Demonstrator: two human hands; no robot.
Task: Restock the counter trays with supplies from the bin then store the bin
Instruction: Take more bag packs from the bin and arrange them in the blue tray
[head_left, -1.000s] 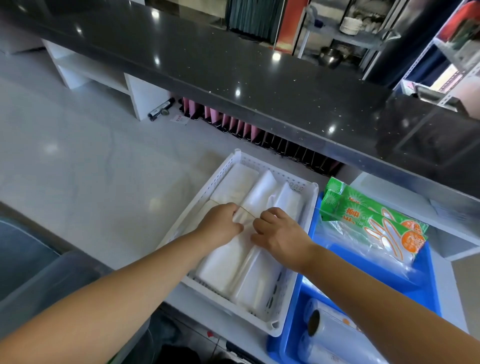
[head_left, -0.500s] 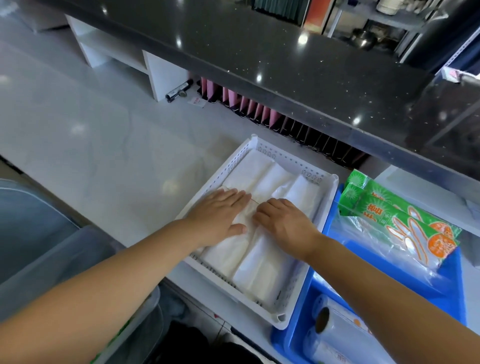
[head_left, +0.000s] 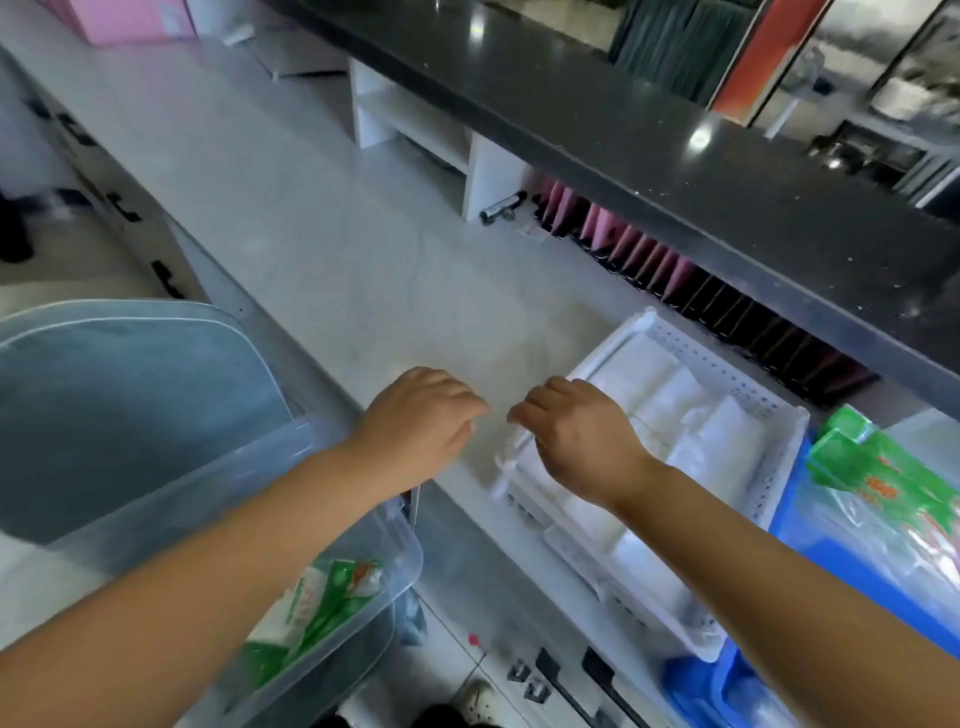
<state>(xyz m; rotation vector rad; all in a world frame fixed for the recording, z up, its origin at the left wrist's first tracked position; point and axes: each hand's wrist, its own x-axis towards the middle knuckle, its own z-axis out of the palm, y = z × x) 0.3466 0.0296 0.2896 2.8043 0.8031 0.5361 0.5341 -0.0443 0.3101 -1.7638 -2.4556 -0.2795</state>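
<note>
Blurred throughout by motion. Blue tray (head_left: 852, 587) cut off at 3 o'clock edge; clear bin (head_left: 332, 525) half hidden beneath left forearm; packet print (head_left: 878, 483) unreadable.

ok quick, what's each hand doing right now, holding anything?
Left hand: loosely curled, empty, above the counter.
Right hand: loosely curled, empty, over the white tray edge.

Just the one head cam here, sitting up at the person's head and looking forward and steeply down over the pale counter (head_left: 363, 270), close enough that both forearms are filling the bottom of the frame. It's facing the dark upper ledge (head_left: 675, 156) running across 12 to 2 o'clock, with the white tray (head_left: 769, 395) sitting around 3 o'clock and the clear bin (head_left: 322, 519) showing at 8 o'clock.
</note>
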